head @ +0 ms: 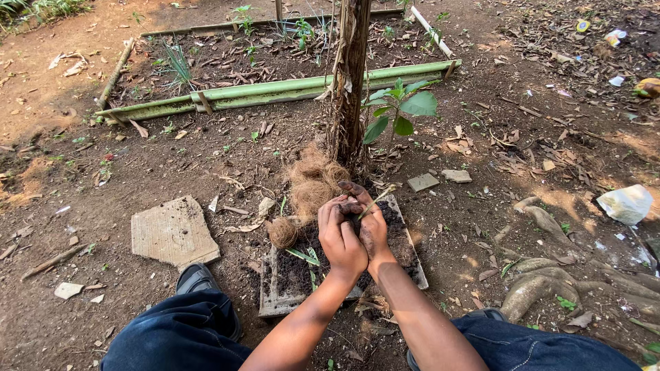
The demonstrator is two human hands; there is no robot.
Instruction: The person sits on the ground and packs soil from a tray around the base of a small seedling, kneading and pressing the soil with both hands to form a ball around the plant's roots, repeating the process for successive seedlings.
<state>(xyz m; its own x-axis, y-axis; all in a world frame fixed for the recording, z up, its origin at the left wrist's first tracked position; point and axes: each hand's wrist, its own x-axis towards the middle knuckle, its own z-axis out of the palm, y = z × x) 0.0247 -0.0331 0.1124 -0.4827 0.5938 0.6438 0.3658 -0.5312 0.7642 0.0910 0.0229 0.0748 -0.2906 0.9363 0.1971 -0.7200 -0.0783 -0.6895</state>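
Soil-caked left hand [340,237] and right hand [370,225], both hands cupped shut around seedling [368,205], above tray [275,292].

Both bare forearms reached forward from the bent knees and met in the middle. The soil-smeared left hand [340,237] was cupped, fingers curled, against the soil-smeared right hand [370,223], whose dirty fingers arched over the left's fingertips, palms pressed together.
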